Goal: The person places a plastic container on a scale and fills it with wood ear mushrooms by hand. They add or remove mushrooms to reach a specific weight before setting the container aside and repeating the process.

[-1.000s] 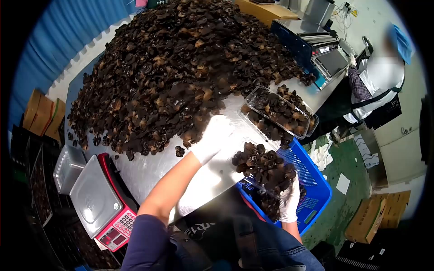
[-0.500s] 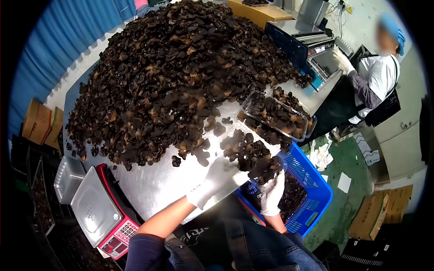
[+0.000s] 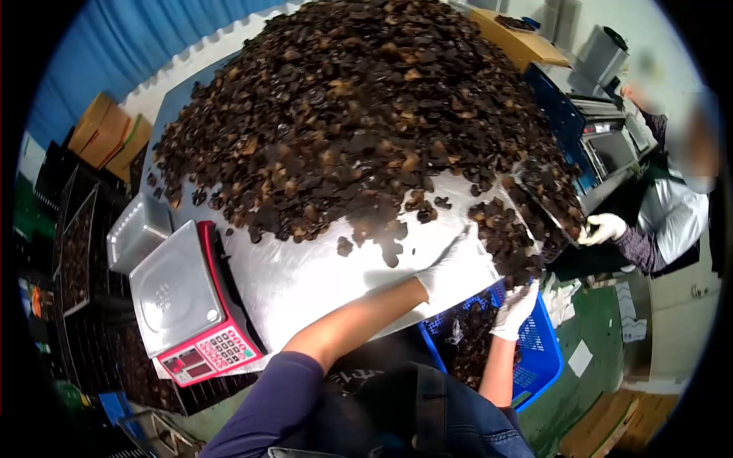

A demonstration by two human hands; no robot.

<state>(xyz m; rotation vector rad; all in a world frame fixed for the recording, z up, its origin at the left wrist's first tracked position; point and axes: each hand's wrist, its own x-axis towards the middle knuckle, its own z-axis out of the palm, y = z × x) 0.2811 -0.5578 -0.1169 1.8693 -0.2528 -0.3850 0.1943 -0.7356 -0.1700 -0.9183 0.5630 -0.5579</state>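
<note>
Head view: my white-gloved left hand (image 3: 458,267) lies flat, loose, by a small heap of dark dried fungus (image 3: 508,240).
My gloved right hand (image 3: 513,309) cups pieces at the steel table's edge (image 3: 305,290); I judge some may miss the blue plastic basket (image 3: 534,359).

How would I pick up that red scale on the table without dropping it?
Hold the scale by its red base, one hand on each long side, under the silver tray. The tray is flat, smooth and probably only rests on top, so it gives a poor grip. Come from the table's near edge, where the keypad faces you; the mushroom pile blocks the far side.
</note>
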